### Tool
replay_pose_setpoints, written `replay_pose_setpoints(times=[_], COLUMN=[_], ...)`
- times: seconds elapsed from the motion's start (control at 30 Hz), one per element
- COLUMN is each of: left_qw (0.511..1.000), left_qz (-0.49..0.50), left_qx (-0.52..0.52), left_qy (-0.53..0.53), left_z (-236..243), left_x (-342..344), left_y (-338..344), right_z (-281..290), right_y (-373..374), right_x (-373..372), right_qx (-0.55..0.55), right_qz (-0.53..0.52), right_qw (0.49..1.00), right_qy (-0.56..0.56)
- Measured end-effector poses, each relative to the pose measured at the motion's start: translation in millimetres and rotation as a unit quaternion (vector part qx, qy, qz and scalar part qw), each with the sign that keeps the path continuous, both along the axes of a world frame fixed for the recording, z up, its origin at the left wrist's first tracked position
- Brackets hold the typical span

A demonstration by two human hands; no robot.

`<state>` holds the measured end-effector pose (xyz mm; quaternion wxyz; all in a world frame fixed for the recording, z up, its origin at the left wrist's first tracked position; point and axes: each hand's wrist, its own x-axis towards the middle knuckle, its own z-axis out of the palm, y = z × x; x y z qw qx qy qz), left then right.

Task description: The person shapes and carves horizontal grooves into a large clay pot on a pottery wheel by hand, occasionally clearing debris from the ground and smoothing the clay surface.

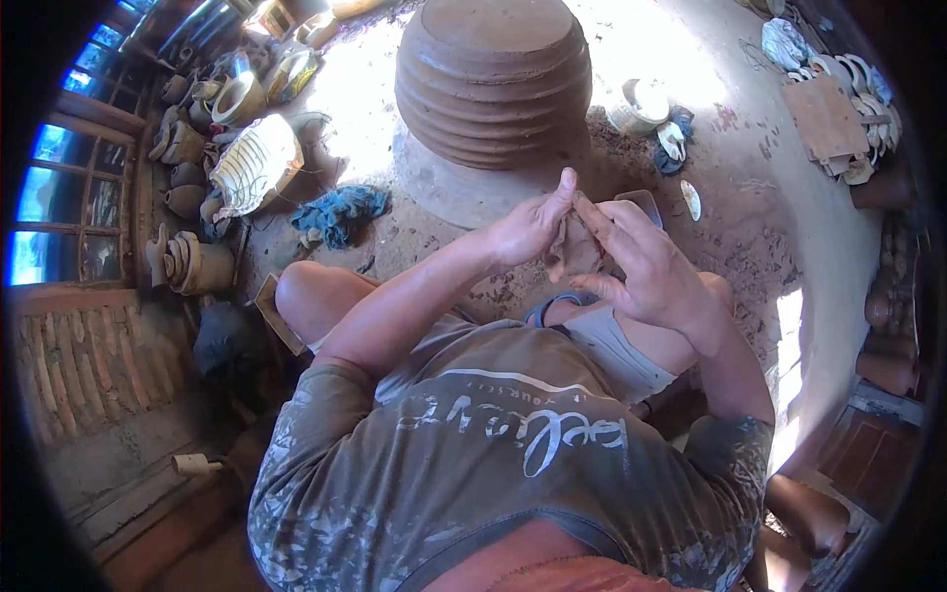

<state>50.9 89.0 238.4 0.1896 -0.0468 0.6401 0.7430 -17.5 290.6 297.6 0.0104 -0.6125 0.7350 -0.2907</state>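
My left hand and my right hand meet in front of my chest around a lump of brown clay. The left thumb points up, while the right fingers lie over the clay from the other side. Part of the lump sticks out below the left palm; the rest is covered by my fingers. Just beyond my hands stands a large clay vessel with ridged walls. It rests upside down or closed at the top, I cannot tell which, on a round grey base.
A crumpled teal cloth lies left of the base. Clay pots and a ribbed pale piece crowd the left wall. A small bucket stands beyond the vessel's right side. Stacked boards and curved pieces lean at the right.
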Motion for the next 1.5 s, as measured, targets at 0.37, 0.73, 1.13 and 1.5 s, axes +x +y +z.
replay_pose_setpoints(times=[0.37, 0.73, 1.13, 1.5], left_qw=[0.989, 1.000, 0.981, 0.985], left_qz=[-0.056, 0.018, -0.017, 0.070], left_qx=[-0.121, -0.008, -0.182, 0.148], left_qy=[0.066, 0.023, 0.071, -0.061], left_z=[-24.7, -15.1, -10.6, -24.5], left_x=[-4.2, 14.3, 9.7, 14.2], left_y=[-1.0, -13.0, -8.8, -0.7], right_z=[-49.5, -39.9, -71.7, -72.3], right_y=[-2.3, -15.0, -11.2, -27.2], right_x=[2.7, 2.8, -14.5, -2.4], right_qx=[-0.107, -0.035, -0.086, -0.128], right_qz=[-0.039, -0.169, -0.061, -0.124], right_qw=[0.993, 0.985, 0.992, 0.983], right_qy=[0.026, -0.004, 0.073, -0.048])
